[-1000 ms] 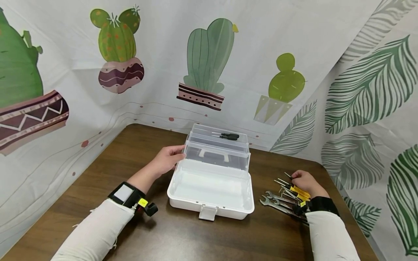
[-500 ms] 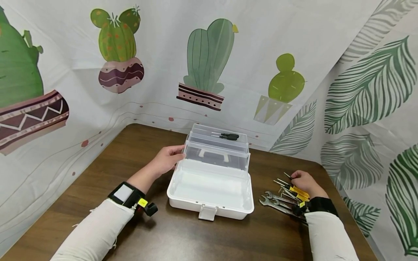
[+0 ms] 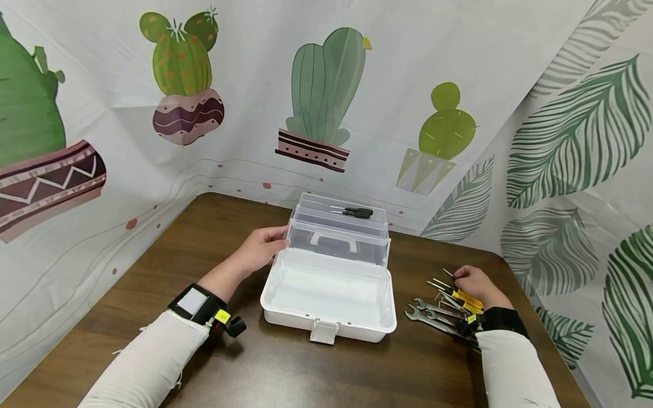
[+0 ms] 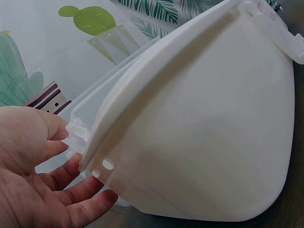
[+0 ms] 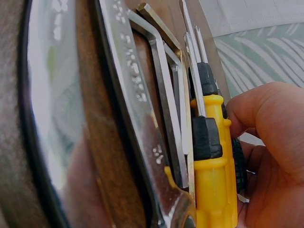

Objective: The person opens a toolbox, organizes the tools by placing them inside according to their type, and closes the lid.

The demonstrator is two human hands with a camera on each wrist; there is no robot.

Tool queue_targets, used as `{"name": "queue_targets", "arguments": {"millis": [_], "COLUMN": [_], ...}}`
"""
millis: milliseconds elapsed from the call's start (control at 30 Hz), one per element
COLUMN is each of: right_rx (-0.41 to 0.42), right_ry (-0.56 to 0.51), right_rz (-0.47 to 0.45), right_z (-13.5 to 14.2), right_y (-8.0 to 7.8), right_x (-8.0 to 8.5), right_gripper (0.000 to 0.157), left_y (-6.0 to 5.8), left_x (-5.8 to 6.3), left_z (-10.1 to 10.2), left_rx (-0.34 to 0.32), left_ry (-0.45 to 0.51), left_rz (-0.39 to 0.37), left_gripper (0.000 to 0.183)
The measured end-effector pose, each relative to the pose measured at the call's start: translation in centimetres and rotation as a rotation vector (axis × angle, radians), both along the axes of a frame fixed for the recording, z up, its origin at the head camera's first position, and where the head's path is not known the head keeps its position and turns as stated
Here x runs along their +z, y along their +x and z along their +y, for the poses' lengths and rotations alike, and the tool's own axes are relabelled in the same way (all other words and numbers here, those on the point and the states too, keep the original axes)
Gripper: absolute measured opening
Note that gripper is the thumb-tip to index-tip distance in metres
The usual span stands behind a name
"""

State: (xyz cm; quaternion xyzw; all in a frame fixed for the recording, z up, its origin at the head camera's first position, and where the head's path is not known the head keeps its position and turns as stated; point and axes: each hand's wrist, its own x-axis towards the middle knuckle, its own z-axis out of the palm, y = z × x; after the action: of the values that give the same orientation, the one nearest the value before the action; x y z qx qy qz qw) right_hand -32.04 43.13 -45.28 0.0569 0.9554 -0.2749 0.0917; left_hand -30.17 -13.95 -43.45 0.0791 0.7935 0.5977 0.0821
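An opened white toolbox with clear folding trays stands mid-table. At its left rear corner my left hand grips the edge by the hinge, thumb in front and index finger behind. Two black-handled screwdrivers lie in the top tray. Over on the right, my right hand pinches a dark-handled screwdriver, its thin shaft pointing out past the fingertips. Yellow-handled screwdrivers lie right beside those fingers, partly covering the dark handle in the right wrist view.
Several wrenches and bent hex keys lie beside the yellow screwdrivers, partly under the right wrist. A clear latch hangs at the toolbox front. Behind the brown table hangs a cactus-print cloth.
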Motion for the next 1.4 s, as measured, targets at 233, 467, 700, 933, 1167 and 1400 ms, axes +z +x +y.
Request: {"name": "queue_targets", "arguments": {"millis": [233, 467, 700, 933, 1167, 1400], "right_rx": [-0.013, -0.017, -0.007, 0.022, 0.031, 0.032], "right_ry": [0.004, -0.004, -0.012, -0.015, -0.001, -0.054], "right_rz": [0.013, 0.02, 0.023, 0.068, 0.08, 0.07], "right_z": [-0.2, -0.4, 0.1, 0.8, 0.9, -0.4], "right_y": [-0.1, 0.0, 0.2, 0.0, -0.6, -1.0], "right_x": [-0.1, -0.2, -0.5, -0.2, 0.5, 2.3], "right_gripper": [0.029, 0.028, 0.03, 0.031, 0.03, 0.033], "left_y": [0.1, 0.3, 0.6, 0.5, 0.3, 0.3], "left_x": [0.1, 0.2, 0.6, 0.8, 0.8, 0.6], "left_z": [0.0, 0.0, 0.0, 0.1, 0.2, 0.1], "left_rx": [0.001, -0.006, -0.001, -0.002, 0.007, 0.001], "left_ry": [0.003, 0.009, 0.005, -0.008, -0.011, -0.011], "left_rz": [-0.004, -0.005, -0.02, -0.011, -0.012, -0.011], "left_gripper": [0.052, 0.051, 0.051, 0.05, 0.051, 0.051]}}
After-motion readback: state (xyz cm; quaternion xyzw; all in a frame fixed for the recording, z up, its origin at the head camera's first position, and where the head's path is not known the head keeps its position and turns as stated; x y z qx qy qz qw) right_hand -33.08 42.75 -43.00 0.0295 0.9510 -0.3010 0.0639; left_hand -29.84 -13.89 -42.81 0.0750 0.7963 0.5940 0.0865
